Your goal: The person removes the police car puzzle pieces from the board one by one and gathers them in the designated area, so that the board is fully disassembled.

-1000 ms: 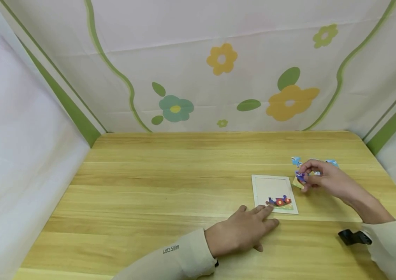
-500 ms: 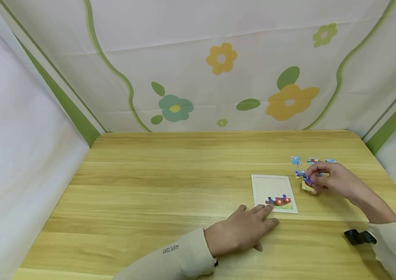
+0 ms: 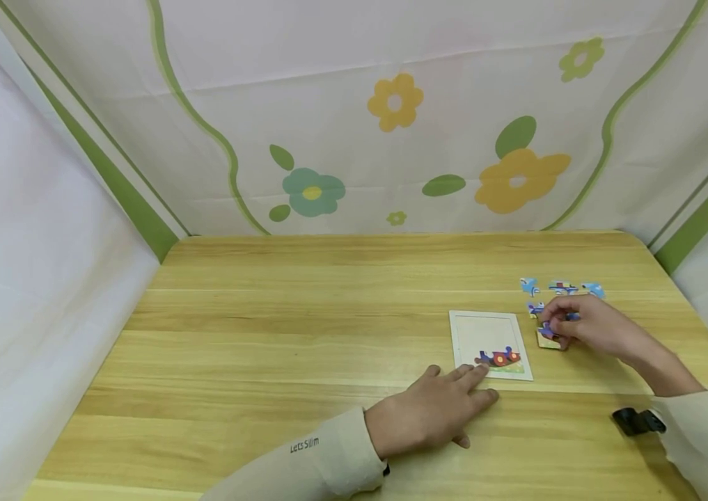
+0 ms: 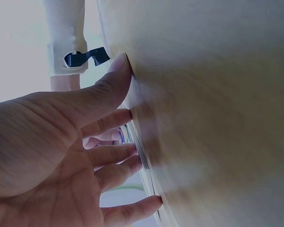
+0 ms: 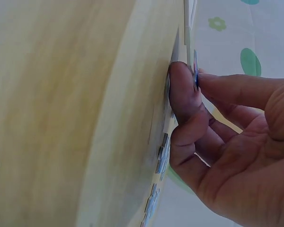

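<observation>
My right hand (image 3: 601,330) pinches a jigsaw piece (image 3: 548,340), purple above and yellow-green below, to the right of a white puzzle tray (image 3: 453,341). In the right wrist view the piece (image 5: 196,71) shows edge-on between thumb and fingers, low over the table. A few joined pieces (image 3: 500,359) with red and blue parts lie in the tray's lower right; the rest of its base is bare. My left hand (image 3: 431,416) lies with spread fingers at the tray's near edge, fingertips overlapping its border. Its thumb and fingertips (image 4: 154,202) meet the tabletop in the left wrist view.
Loose blue jigsaw pieces (image 3: 562,287) lie in a row behind my right hand, with another piece (image 3: 535,309) beside the fingers. A black strap mount (image 3: 638,422) sticks out from the right cuff. Behind the wooden table (image 3: 303,299) hangs a flowered cloth (image 3: 328,125).
The right hand has shifted slightly right and toward me with the jigsaw piece, which has turned more upright. Loose pieces behind it show more now. The left hand stays in place.
</observation>
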